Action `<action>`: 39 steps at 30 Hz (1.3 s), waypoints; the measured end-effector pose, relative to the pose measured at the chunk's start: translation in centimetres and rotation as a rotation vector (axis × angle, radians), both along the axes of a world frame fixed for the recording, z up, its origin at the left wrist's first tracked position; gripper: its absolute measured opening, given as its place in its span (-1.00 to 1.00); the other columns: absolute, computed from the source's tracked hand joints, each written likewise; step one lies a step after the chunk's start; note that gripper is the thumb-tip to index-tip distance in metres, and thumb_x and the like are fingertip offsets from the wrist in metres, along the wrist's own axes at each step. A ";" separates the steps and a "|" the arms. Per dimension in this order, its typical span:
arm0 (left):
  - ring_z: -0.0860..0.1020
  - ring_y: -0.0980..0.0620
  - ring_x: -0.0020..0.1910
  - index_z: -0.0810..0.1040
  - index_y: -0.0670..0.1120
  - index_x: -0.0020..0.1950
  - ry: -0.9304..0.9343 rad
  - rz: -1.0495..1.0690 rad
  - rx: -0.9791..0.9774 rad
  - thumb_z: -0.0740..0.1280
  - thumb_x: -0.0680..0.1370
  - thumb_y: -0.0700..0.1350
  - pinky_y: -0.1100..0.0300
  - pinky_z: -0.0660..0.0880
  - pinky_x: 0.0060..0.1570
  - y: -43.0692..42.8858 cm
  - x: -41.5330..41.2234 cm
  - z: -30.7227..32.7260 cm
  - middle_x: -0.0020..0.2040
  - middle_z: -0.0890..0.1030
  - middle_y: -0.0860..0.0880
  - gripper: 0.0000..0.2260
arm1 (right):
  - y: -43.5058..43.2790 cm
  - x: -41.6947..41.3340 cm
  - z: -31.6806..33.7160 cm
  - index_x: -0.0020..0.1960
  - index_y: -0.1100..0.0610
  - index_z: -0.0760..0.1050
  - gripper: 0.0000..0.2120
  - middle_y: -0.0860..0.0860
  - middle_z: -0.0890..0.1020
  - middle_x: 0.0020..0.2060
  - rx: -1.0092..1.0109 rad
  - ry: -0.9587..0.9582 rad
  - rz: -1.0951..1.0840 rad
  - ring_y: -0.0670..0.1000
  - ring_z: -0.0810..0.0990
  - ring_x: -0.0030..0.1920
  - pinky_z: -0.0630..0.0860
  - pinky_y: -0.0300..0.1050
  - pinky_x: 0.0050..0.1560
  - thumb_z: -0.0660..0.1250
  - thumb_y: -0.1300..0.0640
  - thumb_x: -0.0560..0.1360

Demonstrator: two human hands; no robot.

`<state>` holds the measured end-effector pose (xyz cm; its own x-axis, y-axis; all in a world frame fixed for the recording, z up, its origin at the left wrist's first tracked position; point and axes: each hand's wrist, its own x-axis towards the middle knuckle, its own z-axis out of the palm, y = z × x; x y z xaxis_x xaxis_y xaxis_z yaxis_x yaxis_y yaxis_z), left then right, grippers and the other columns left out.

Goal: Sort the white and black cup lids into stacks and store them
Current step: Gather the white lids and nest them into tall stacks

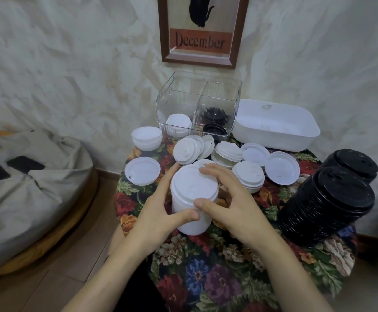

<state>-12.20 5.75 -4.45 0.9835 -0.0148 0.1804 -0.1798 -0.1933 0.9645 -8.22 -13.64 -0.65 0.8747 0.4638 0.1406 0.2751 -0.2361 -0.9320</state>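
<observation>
Got my left hand curled round the side of a tall stack of white plastic cup lids, thumb across its front. My right hand is pinching it from the other side, fingers arched over the top lid. The stack stands mid-table on the flowery tablecloth. Loose white lids are just behind it, two leaning stacks of black lids off right, and the clear divided plastic box at the back holds white lids left, black right.
</observation>
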 end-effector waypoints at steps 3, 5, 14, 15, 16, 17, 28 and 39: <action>0.33 0.42 0.46 0.19 0.34 0.57 0.002 -0.006 0.057 0.58 0.33 0.21 0.55 0.31 0.27 -0.2 0.1 0.3 0.44 0.39 0.48 -0.10 | -0.3 0.0 0.2 0.44 -0.26 0.43 -0.39 -0.32 0.42 0.43 0.003 0.028 0.002 -0.12 0.41 0.47 0.42 0.13 0.46 0.52 -0.15 0.43; 0.39 0.35 0.45 0.26 0.30 0.57 0.003 -0.009 0.073 0.58 0.34 0.18 0.39 0.37 0.34 -0.1 0.2 0.2 0.44 0.45 0.40 -0.14 | -0.4 0.2 0.5 0.46 -0.30 0.38 -0.33 -0.31 0.45 0.41 -0.005 0.054 -0.010 -0.14 0.43 0.45 0.44 0.12 0.44 0.55 -0.10 0.42; 0.44 0.12 0.48 0.32 0.17 0.56 0.051 -0.071 0.006 0.59 0.35 0.28 -0.02 0.40 0.45 0.7 0.8 -0.4 0.47 0.49 0.18 -0.15 | -0.6 0.5 -0.7 0.43 -0.42 0.29 -0.32 -0.45 0.38 0.42 -0.033 0.096 0.017 -0.44 0.32 0.41 0.38 -0.45 0.27 0.55 -0.04 0.46; 0.44 0.12 0.49 0.33 0.14 0.57 0.052 -0.078 -0.012 0.55 0.37 0.34 0.07 0.41 0.43 0.8 0.9 -0.4 0.48 0.50 0.18 -0.16 | -0.6 0.6 -0.8 0.42 -0.41 0.31 -0.32 -0.44 0.40 0.42 -0.019 0.110 0.023 -0.42 0.34 0.41 0.40 -0.45 0.27 0.55 -0.04 0.45; 0.45 0.13 0.48 0.34 0.10 0.57 0.052 -0.079 -0.032 0.50 0.40 0.37 0.18 0.43 0.40 0.8 0.8 -0.4 0.48 0.50 0.18 -0.18 | -0.6 0.7 -0.8 0.43 -0.41 0.32 -0.32 -0.43 0.40 0.42 -0.018 0.112 0.026 -0.40 0.35 0.41 0.41 -0.40 0.31 0.55 -0.06 0.43; 0.46 0.12 0.48 0.35 0.07 0.56 0.051 -0.077 -0.053 0.46 0.42 0.38 0.26 0.43 0.36 0.8 0.8 -0.3 0.47 0.51 0.17 -0.20 | -0.7 0.8 -0.8 0.43 -0.41 0.32 -0.31 -0.42 0.40 0.43 -0.026 0.102 0.029 -0.39 0.34 0.43 0.42 -0.33 0.36 0.56 -0.08 0.42; 0.32 0.25 0.54 0.26 0.10 0.61 0.036 -0.147 -0.050 0.32 0.53 0.36 0.44 0.31 0.37 1.0 0.2 -0.4 0.54 0.39 0.28 -0.28 | -0.5 -0.4 -2.2 0.57 -0.21 0.28 -0.26 -0.32 0.42 0.46 0.048 0.124 0.062 -0.26 0.37 0.48 0.38 -0.17 0.43 0.53 -0.07 0.48; 0.42 0.31 0.45 0.33 0.08 0.54 0.035 -0.216 -0.092 0.37 0.48 0.32 0.48 0.37 0.28 -0.1 1.0 -0.3 0.45 0.47 0.35 -0.31 | -1.5 -0.7 -2.8 0.59 -0.33 0.14 -0.04 -0.37 0.32 0.51 0.059 0.118 0.020 -0.24 0.30 0.52 0.36 0.02 0.50 0.59 -0.25 0.33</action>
<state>-11.19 5.68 -4.71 0.9648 -0.2109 0.1568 -0.1738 -0.0647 0.9826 -8.94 -15.12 -3.44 0.8775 0.4751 0.0649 0.1666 -0.1752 -0.9703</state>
